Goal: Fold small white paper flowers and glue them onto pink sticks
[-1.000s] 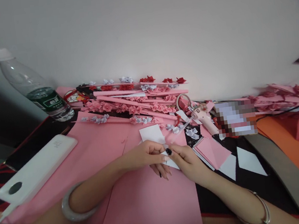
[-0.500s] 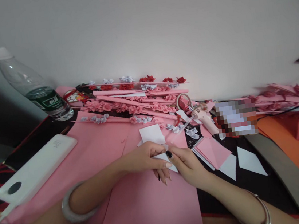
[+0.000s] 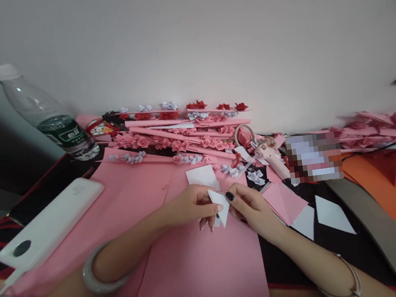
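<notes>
Clock directions read from the folded white paper [image 3: 221, 208], 12 toward the wall [image 3: 183, 38]. Paper held up above a large pink sheet [image 3: 206, 269], tilted, one layer showing behind another. Left hand [image 3: 191, 205], at 9 o'clock, grips it between thumb and fingers. Right hand [image 3: 247, 205], at 3 o'clock, fingers curled, thumb at the paper's right edge; cannot tell whether it grips. White square [image 3: 201, 176] lies on the pink sheet just beside the hands at 11 o'clock. Pink squares [image 3: 285, 200] stacked on the dark desk [image 3: 282, 264] at 3 o'clock, near the right hand; a white piece [image 3: 332, 214] lies apart, between 3 and 4. Loose white flower [image 3: 256, 177] at 2 o'clock; glue gun [image 3: 272, 156] just beyond it, and a round ring [image 3: 243, 135] at 1. Paper flowers [image 3: 179, 144] in pink, white and red lie in rows from 11 to 12, near the wall. White power bank [image 3: 52, 221] well apart at 9, cable attached; bottle [image 3: 48, 119] with green label at 10, part-filled. Orange sheet [image 3: 390, 196] far out at 3.
</notes>
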A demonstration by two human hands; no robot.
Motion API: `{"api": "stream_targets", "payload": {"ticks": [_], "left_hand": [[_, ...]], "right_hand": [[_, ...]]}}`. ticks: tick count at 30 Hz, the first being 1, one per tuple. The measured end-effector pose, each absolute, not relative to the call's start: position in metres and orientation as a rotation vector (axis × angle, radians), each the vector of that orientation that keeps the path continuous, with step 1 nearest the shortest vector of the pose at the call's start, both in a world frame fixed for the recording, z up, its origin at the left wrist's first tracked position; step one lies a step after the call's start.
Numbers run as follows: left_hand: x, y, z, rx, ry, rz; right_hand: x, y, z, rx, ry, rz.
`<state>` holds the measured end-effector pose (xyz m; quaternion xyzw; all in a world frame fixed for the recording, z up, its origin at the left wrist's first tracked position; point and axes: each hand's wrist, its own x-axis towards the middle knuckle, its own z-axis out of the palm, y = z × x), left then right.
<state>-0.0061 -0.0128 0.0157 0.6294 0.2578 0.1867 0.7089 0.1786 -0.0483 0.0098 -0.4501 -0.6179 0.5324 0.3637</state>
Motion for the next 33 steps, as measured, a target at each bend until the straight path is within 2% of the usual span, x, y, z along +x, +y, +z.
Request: {"api": "stream_targets", "payload": {"ticks": [9, 22, 26, 33], "left_hand": [[-0.0015, -0.0116, 0.0070, 1.367, 0.728, 0.608], [0.0003, -0.0097, 0.0116, 1.328, 0.721, 0.599], [-0.0010, -0.0089, 0.0111, 1.348, 0.771, 0.600], [-0.0020, -0.0090, 0.0138, 1.303, 0.756, 0.586]], "right_hand": [[0.1799, -0.0452, 0.0061, -1.275, -1.625, 1.226], [0.1818, -0.0439, 0.0037, -1.301, -1.812, 1.017], [0.1840, -0.0446, 0.0053, -1.293, -1.742, 0.803], [0.1867, -0.0455, 0.0074, -1.182, -1.933, 0.513]]}}
